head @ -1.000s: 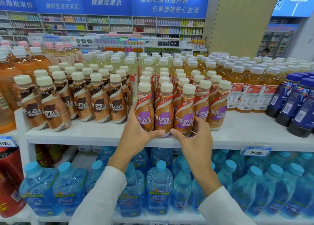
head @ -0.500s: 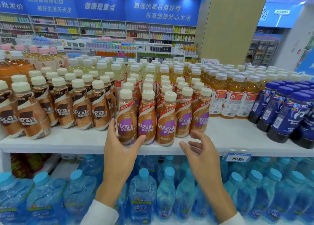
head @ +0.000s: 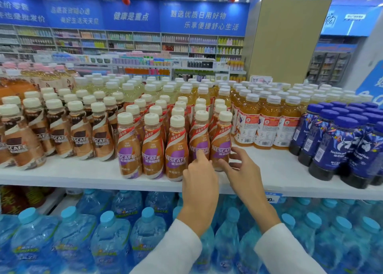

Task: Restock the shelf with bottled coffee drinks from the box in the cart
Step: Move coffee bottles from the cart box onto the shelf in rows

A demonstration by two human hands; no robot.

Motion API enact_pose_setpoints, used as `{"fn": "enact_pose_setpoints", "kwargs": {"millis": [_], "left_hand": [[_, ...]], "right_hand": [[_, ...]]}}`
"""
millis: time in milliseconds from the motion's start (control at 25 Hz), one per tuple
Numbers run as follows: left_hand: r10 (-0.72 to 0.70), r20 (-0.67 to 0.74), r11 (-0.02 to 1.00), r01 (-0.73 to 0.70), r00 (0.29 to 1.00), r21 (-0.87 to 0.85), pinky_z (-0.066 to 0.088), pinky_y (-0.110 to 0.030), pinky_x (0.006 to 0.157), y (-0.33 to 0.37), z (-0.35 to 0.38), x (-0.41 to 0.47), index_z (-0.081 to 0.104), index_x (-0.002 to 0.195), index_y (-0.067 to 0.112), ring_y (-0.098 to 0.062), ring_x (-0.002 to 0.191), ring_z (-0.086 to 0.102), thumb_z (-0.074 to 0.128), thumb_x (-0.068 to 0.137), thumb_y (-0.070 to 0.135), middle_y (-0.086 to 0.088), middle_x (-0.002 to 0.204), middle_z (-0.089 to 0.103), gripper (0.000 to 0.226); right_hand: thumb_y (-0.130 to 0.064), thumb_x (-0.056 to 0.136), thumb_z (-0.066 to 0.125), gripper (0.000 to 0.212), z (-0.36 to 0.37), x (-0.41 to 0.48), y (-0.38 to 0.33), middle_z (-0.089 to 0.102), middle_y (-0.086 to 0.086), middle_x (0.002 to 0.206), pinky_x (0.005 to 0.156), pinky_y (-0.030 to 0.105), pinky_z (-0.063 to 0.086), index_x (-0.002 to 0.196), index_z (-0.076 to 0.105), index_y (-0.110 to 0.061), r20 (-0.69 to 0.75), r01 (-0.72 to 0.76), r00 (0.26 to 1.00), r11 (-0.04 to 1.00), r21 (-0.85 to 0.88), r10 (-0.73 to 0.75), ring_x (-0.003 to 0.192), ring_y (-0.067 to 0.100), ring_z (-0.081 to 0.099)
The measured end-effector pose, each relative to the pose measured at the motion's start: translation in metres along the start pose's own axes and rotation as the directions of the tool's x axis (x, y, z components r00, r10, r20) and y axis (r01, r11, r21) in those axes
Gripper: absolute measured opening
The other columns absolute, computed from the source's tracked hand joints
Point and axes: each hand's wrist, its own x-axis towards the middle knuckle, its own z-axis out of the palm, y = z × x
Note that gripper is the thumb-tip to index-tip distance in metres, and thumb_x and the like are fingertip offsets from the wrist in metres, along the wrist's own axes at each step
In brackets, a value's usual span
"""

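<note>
**Upright on the shelf [head: 72, 174]: coffee bottles [head: 153, 149]**

Bright shop, blue banners [head: 203, 19] overhead; the white shelf carries rows of drinks. The coffee bottles stand caps up, long axis vertical. On the left hand [head: 200, 182] the fingers lie loose, forefinger touching the fourth bottle [head: 196, 137] above them. On the right hand [head: 242, 174] the fingers are spread and released, the end bottle [head: 220, 145] just left of them.

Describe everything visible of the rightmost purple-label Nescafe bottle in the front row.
The rightmost purple-label Nescafe bottle stands upright near the front of the white shelf, beside the orange bottles. It looks plastic, with tan coffee inside, a cream cap, a purple patch and a red-and-white diagonal band. The right hand touches its lower part; the left hand points at its neighbour.
</note>
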Motion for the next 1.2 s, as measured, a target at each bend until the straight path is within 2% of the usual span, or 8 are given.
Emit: {"fn": "enact_pose_setpoints", "kwargs": {"millis": [120, 200, 320, 440, 600, 880, 1040, 1200], "left_hand": [[-0.132, 0.042, 0.981, 0.124, 0.990, 0.148, 0.053, -0.032, 0.090, 0.012, 0.003, 0.001, 0.034, 0.141, 0.010, -0.028, 0.114, 0.064, 0.050, 0.104, 0.031, -0.012, 0.128, 0.063, 0.045], [-0.160, 0.047, 0.966, 0.146, 0.986, 0.212, 0.052, -0.031, 0.092, 0.018, 0.003, 0.002, 0.036, 0.139, 0.007, -0.027, 0.117, 0.063, 0.050, 0.104, 0.031, -0.012, 0.131, 0.061, 0.044], [-0.168, 0.014, 0.960, 0.161, 0.986, 0.227, 0.053, -0.030, 0.090, 0.021, -0.001, 0.005, 0.041, 0.136, 0.007, -0.026, 0.115, 0.064, 0.048, 0.105, 0.030, -0.012, 0.129, 0.062, 0.039], [-0.197, -0.019, 0.964, 0.197, 0.980, 0.180, 0.053, -0.034, 0.091, 0.017, -0.002, 0.009, 0.033, 0.143, 0.009, -0.029, 0.115, 0.064, 0.049, 0.104, 0.032, -0.013, 0.130, 0.062, 0.048], [-0.172, -0.014, 0.955, 0.170, 0.985, 0.245, 0.053, -0.035, 0.095, 0.015, 0.005, 0.010, 0.023, 0.152, 0.006, -0.029, 0.117, 0.064, 0.047, 0.105, 0.030, -0.015, 0.133, 0.061, 0.058], [-0.122, -0.004, 0.935, 0.116, 0.993, 0.337, 0.054, -0.034, 0.092, 0.012, 0.012, 0.018, 0.019, 0.152, 0.004, -0.027, 0.113, 0.068, 0.048, 0.105, 0.026, -0.015, 0.132, 0.063, 0.060], [-0.125, -0.006, 0.941, 0.120, 0.992, 0.317, 0.054, -0.035, 0.094, 0.009, 0.018, 0.020, 0.016, 0.152, 0.003, -0.028, 0.115, 0.066, 0.047, 0.105, 0.027, -0.016, 0.133, 0.062, 0.061], [-0.123, 0.004, 0.941, 0.115, 0.992, 0.317, 0.053, -0.034, 0.095, 0.010, 0.018, 0.021, 0.017, 0.152, 0.004, -0.027, 0.116, 0.066, 0.050, 0.104, 0.027, -0.015, 0.135, 0.061, 0.063]], "right_hand": [[-0.037, 0.090, 0.071, 0.054, -0.001, 0.001, 0.003, 0.063, -0.003, 0.131, 0.070, 0.006, 0.039, 0.138, 0.051, -0.025, 0.009, 0.013, 1.000, 0.999, 0.036, -0.013, 0.091, 0.006, 0.060], [-0.037, 0.090, 0.071, 0.053, -0.001, 0.000, 0.006, 0.064, -0.002, 0.130, 0.072, 0.008, 0.041, 0.137, 0.051, -0.025, 0.012, 0.030, 0.999, 0.998, 0.054, -0.031, 0.091, 0.007, 0.061], [-0.037, 0.091, 0.071, 0.053, -0.002, 0.001, 0.008, 0.064, -0.003, 0.130, 0.077, 0.013, 0.046, 0.138, 0.050, -0.025, 0.018, 0.037, 0.999, 0.997, 0.070, -0.038, 0.093, 0.008, 0.063], [-0.037, 0.091, 0.071, 0.053, -0.003, 0.000, 0.010, 0.064, -0.005, 0.127, 0.081, 0.016, 0.047, 0.138, 0.051, -0.025, 0.018, 0.050, 0.998, 0.995, 0.086, -0.052, 0.097, 0.009, 0.065], [-0.037, 0.090, 0.071, 0.052, -0.003, 0.001, 0.011, 0.063, -0.011, 0.118, 0.079, 0.015, 0.047, 0.137, 0.052, -0.026, 0.014, 0.056, 0.998, 0.995, 0.088, -0.057, 0.092, 0.004, 0.064], [-0.035, 0.092, 0.070, 0.048, 0.004, 0.007, 0.013, 0.059, -0.016, 0.111, 0.072, 0.009, 0.041, 0.135, 0.052, -0.026, 0.014, 0.063, 0.998, 0.996, 0.066, -0.064, 0.081, -0.006, 0.058], [-0.034, 0.093, 0.069, 0.048, 0.009, 0.008, 0.014, 0.060, -0.014, 0.114, 0.080, 0.016, 0.046, 0.137, 0.051, -0.026, -0.001, 0.049, 0.999, 0.997, 0.055, -0.049, 0.085, 0.001, 0.059], [-0.039, 0.093, 0.068, 0.050, 0.015, 0.007, 0.016, 0.063, -0.007, 0.127, 0.091, 0.030, 0.054, 0.137, 0.049, -0.028, -0.039, 0.041, 0.998, 0.999, 0.033, -0.040, 0.101, 0.010, 0.063]]}}
